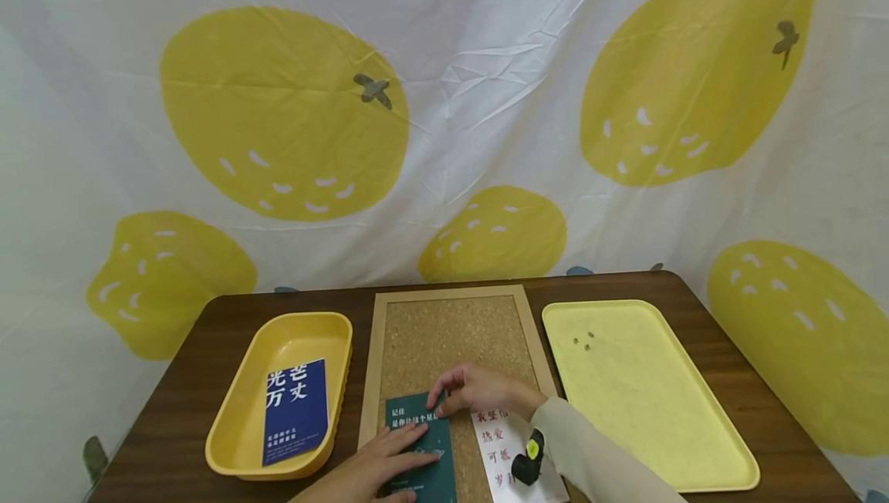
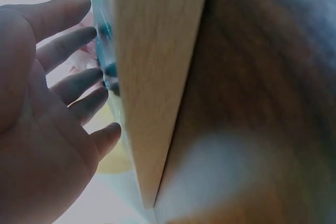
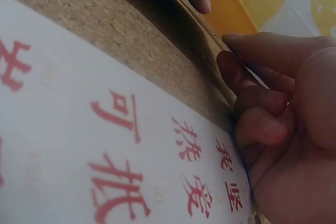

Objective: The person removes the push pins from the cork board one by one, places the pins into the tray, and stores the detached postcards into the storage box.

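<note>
A dark green card (image 1: 441, 480) with white lettering lies over the cork board (image 1: 451, 333). My left hand (image 1: 378, 464) rests on its left part with fingers spread and fairly straight. At the card's upper right corner, my right hand (image 1: 479, 387) pinches the edge between thumb and forefinger. In the right wrist view that card's edge stands raised off the cork, and the other fingers curl beneath the right hand (image 3: 294, 108). A white card (image 3: 131, 145) with red characters lies on the board to the right, partly under the right wrist.
Left of the board, a yellow-orange basin (image 1: 236, 387) holds a blue card (image 1: 299, 410). A pale yellow tray (image 1: 660, 403) on the right carries several small metallic pieces (image 1: 586, 347). The brown table (image 1: 180, 379) backs onto a lemon-print curtain.
</note>
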Demonstrator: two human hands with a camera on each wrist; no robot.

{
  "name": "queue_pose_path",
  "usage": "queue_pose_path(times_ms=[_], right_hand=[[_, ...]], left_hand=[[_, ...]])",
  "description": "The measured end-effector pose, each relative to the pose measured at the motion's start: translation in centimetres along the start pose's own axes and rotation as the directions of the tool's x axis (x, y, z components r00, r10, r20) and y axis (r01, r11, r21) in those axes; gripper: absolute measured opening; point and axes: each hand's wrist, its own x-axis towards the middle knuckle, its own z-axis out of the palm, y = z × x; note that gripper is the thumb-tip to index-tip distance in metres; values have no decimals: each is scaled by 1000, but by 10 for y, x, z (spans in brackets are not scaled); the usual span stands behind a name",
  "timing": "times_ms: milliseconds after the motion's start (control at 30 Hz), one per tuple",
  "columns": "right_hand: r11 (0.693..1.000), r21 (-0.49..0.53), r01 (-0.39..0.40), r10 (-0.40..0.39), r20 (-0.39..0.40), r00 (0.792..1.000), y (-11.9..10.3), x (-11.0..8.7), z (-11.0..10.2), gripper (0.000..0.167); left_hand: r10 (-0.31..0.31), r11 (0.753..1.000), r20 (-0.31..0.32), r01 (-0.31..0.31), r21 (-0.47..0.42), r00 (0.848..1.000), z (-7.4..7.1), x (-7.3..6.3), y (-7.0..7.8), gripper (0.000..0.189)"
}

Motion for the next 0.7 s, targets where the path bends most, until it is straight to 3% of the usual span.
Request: queue_pose_path(times_ms=[267, 400, 533, 700], right_hand=[[1000, 8, 7, -7, 13, 1000, 1, 0, -1, 16], [1000, 21, -1, 1, 7, 1000, 1, 0, -1, 16], [999, 31, -8, 8, 0, 1000, 2, 1, -1, 15], [998, 45, -34, 34, -13, 999, 2, 1, -1, 14]], left_hand=[[-60, 995, -38, 57, -84, 997, -14, -7, 8, 49], [-93, 992, -87, 86, -90, 992, -20, -12, 11, 49], [-114, 992, -162, 102, -78, 980, -26, -18, 14, 47], [-134, 991, -267, 128, -39, 954, -38, -27, 18, 43]])
